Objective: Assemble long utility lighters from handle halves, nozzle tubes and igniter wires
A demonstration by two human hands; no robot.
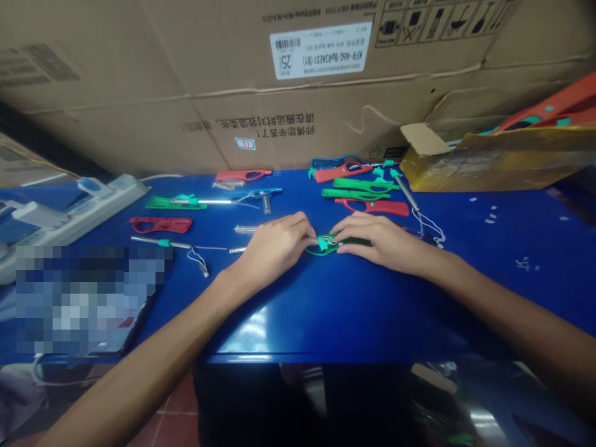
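My left hand (278, 245) pinches the left end of a green utility lighter shell (320, 252), low over the blue table. On that shell sits a teal trigger piece (323, 244) with thin white wires beside it. From the right, my right hand (384, 241) grips the same lighter shell, its fingertips close to the wires. The palms hide much of the shell's ends. Left of my left hand lies a clear plastic tube (245, 230). Just beyond my right hand rest a red lighter shell (395, 208) and green shell halves (354, 193).
A cardboard box wall (209, 74) rises behind the blue table (279, 329). At left are a white power strip (112, 194), a blurred-out tablet (88, 304) and a metal lighter tube (177, 244) with wires. An open carton (521, 164) holding lighters stands back right.
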